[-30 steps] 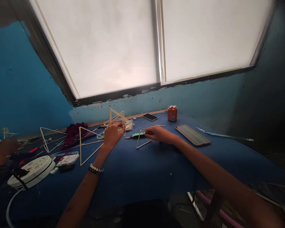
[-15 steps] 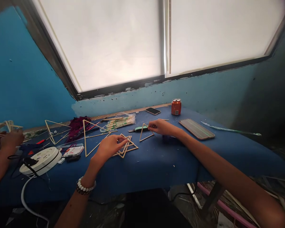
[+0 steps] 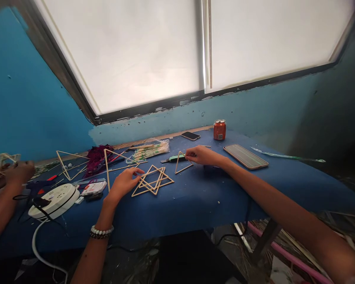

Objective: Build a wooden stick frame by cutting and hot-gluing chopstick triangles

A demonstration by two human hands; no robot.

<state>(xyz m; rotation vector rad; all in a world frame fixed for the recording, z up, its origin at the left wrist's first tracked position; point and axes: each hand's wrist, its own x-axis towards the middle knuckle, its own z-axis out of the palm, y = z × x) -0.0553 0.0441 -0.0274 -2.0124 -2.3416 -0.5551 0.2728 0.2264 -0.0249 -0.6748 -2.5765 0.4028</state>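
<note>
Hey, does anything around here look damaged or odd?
The large phone beyond the right hand looks odd: thin green lines run across its screen, possibly a damaged display. The paint on the wall under the window also looks chipped and patchy.

Wood star frame [image 3: 150,189] by left hand [image 3: 124,183], small wood triangle [image 3: 184,169] at right hand [image 3: 204,156]: bare, matt. Bench cloth [image 3: 189,201]: matt blue. Beyond right hand: glossy metal can [image 3: 219,130], glossy glass phone [image 3: 245,156]
</note>
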